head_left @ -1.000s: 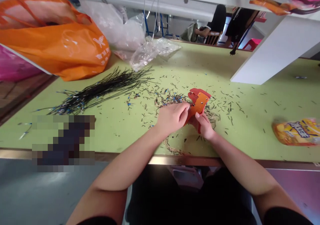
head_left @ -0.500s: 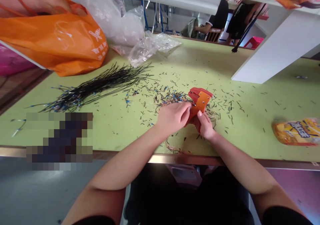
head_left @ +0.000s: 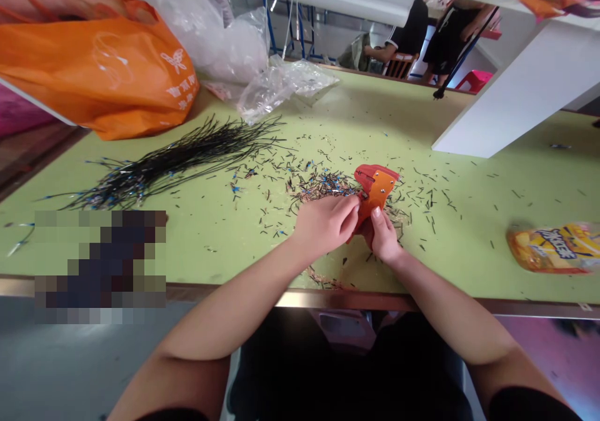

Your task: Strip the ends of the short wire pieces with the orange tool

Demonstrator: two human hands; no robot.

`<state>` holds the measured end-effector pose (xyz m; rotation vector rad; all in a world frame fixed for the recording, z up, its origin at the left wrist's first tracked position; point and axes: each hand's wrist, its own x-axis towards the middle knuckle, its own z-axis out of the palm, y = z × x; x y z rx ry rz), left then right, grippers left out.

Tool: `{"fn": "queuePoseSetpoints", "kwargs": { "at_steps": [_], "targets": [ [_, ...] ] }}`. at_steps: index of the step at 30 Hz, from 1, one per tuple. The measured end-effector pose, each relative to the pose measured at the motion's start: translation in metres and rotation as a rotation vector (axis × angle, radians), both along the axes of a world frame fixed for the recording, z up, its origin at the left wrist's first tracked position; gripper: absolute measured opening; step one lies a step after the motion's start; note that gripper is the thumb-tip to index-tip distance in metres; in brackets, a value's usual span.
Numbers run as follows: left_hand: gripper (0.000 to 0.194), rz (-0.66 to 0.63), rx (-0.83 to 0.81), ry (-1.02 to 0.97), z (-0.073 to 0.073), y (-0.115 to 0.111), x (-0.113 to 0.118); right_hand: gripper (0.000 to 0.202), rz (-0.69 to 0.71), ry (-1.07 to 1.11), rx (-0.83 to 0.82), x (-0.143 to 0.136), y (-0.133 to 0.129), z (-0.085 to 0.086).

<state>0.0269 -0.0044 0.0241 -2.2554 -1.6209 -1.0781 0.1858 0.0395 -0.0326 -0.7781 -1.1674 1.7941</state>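
My right hand (head_left: 385, 237) is wrapped round the handles of a red and orange wire stripper (head_left: 380, 190), its head pointing up and away from me. Close against the left side of that tool, my left hand (head_left: 325, 223) is closed in a pinch with the fingertips near the jaws. What those fingers hold is too small and covered to make out. Beyond my left hand lies a heap of short black and blue wire offcuts (head_left: 328, 182). A long bundle of black wires (head_left: 187, 152) with blue and silvery ends rests further left on the green table (head_left: 450, 246).
An orange bag (head_left: 98, 74) and clear plastic bags (head_left: 285, 87) stand at the back left. A white upright panel (head_left: 506, 90) rises at the back right. On the right lies a yellow-labelled bottle (head_left: 553, 248). A blurred-out patch covers the left front. Other people are beyond the table.
The view has shifted slightly. Both hands and the wire stripper keep nearly the same place, with my left fingers still pinched beside the tool.
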Motion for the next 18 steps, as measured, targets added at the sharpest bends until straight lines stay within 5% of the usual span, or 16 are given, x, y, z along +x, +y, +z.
{"fn": "queuePoseSetpoints", "kwargs": {
  "at_steps": [18],
  "targets": [
    [0.025,-0.009,0.073,0.01,0.0011,-0.0016,-0.0005,0.066,0.031,-0.074,0.162,-0.001,-0.0034,0.0061]
  ]
}}
